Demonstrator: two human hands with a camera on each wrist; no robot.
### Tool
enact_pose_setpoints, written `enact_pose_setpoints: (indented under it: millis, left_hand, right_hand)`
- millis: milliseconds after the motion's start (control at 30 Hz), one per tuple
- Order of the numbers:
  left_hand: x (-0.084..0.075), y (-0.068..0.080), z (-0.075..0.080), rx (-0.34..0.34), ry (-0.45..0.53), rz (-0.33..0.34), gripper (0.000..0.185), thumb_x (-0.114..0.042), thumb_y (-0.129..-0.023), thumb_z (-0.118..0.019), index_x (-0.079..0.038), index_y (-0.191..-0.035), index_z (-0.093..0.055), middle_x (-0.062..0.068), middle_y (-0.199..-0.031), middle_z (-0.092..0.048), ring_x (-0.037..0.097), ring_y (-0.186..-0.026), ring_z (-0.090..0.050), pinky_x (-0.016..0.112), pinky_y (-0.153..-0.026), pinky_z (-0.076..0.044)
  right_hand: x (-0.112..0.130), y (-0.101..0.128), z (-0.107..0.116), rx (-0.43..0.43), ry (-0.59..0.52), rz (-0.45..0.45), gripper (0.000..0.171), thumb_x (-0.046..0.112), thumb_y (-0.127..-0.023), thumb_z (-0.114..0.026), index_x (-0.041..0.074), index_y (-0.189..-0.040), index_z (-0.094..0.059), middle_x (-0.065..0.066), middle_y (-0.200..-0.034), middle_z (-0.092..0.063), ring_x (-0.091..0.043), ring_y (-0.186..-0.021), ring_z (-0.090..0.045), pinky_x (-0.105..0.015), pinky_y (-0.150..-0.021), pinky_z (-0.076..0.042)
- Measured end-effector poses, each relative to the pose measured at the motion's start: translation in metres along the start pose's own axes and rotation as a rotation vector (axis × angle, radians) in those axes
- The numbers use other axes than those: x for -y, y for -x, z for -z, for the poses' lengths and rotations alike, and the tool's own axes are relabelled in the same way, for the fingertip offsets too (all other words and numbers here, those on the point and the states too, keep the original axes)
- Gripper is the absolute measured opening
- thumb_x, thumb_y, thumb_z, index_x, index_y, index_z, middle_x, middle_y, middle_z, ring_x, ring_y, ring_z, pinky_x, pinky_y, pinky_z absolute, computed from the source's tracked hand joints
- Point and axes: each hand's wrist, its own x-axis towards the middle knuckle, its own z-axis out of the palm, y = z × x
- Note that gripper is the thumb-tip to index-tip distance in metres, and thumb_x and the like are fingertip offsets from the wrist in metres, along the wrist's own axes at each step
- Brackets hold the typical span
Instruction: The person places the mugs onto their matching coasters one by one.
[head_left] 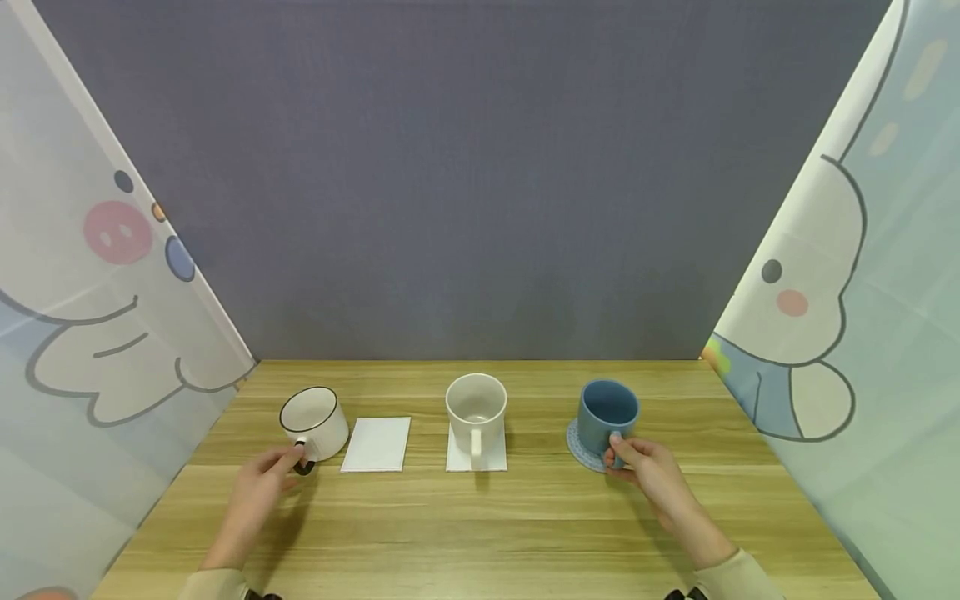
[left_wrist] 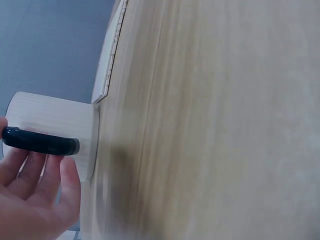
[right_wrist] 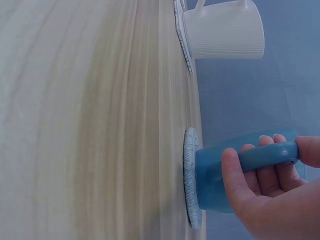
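At the left, my left hand (head_left: 264, 482) grips the black handle (left_wrist: 42, 141) of a white mug (head_left: 322, 425) with a dark rim. That mug stands on the wood beside a white square coaster (head_left: 377, 444). On the right, a blue mug (head_left: 600, 417) sits on a round blue woven coaster (head_left: 581, 450). My right hand (head_left: 651, 473) holds the blue mug's handle (right_wrist: 267, 156), thumb and fingers curled round it. Between the hands, a cream mug (head_left: 465, 412) stands on another white square coaster (head_left: 495, 458), its handle pointing toward me.
The wooden table (head_left: 450, 533) ends at a grey backdrop (head_left: 480, 192). Cartoon-printed curtains hang along its left (head_left: 112, 333) and right (head_left: 862, 375) sides.
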Motion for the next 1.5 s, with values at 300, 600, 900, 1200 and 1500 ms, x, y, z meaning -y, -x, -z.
enact_pose_setpoints:
  millis: [300, 600, 900, 1200, 1500]
  left_hand:
    - [0.002, -0.007, -0.002, 0.063, 0.203, -0.016, 0.037, -0.018, -0.11, -0.044, 0.014, -0.111, -0.063, 0.004, -0.1, -0.064, 0.009, -0.09, -0.063, 0.029, -0.083, -0.057]
    - [0.004, -0.01, -0.003, 0.062, 0.253, -0.045, 0.033, -0.014, -0.109, -0.046, 0.013, -0.102, -0.063, 0.006, -0.091, -0.064, 0.009, -0.085, -0.061, 0.028, -0.078, -0.058]
    - [0.004, -0.011, -0.005, 0.072, 0.229, -0.038, 0.036, -0.019, -0.109, -0.046, 0.013, -0.104, -0.063, 0.006, -0.092, -0.064, 0.009, -0.087, -0.06, 0.028, -0.081, -0.057]
    - [0.003, -0.009, -0.004, 0.06, 0.231, -0.013, 0.034, -0.018, -0.109, -0.047, 0.012, -0.104, -0.064, 0.004, -0.09, -0.064, 0.009, -0.086, -0.061, 0.029, -0.081, -0.058]
    - [0.001, -0.012, -0.003, 0.063, 0.211, 0.006, 0.033, -0.018, -0.109, -0.047, 0.011, -0.109, -0.062, 0.003, -0.089, -0.064, 0.01, -0.086, -0.062, 0.029, -0.081, -0.057]
  right_hand:
    - [0.002, 0.0, -0.002, 0.001, 0.001, -0.003, 0.04, 0.028, -0.106, -0.056, -0.011, -0.098, -0.065, -0.012, -0.101, -0.062, -0.023, -0.1, -0.063, -0.034, -0.09, -0.057]
    - [0.003, -0.001, 0.0, 0.004, -0.006, -0.015, 0.04, 0.028, -0.106, -0.056, -0.011, -0.105, -0.065, -0.014, -0.106, -0.062, -0.023, -0.101, -0.063, -0.035, -0.09, -0.057]
    - [0.012, 0.006, 0.01, 0.017, 0.212, -0.019, 0.045, 0.031, -0.105, -0.059, -0.012, -0.119, -0.063, -0.021, -0.122, -0.064, -0.032, -0.111, -0.065, -0.046, -0.093, -0.056]
    - [0.037, 0.013, 0.02, -0.023, 0.639, 0.089, 0.044, 0.038, -0.105, -0.056, -0.003, -0.115, -0.069, -0.013, -0.107, -0.071, -0.031, -0.1, -0.065, -0.048, -0.081, -0.054]
    - [0.059, 0.019, 0.016, -0.076, 0.688, 0.264, 0.039, 0.033, -0.105, -0.058, -0.003, -0.115, -0.069, -0.011, -0.101, -0.072, -0.024, -0.089, -0.065, -0.042, -0.073, -0.055]
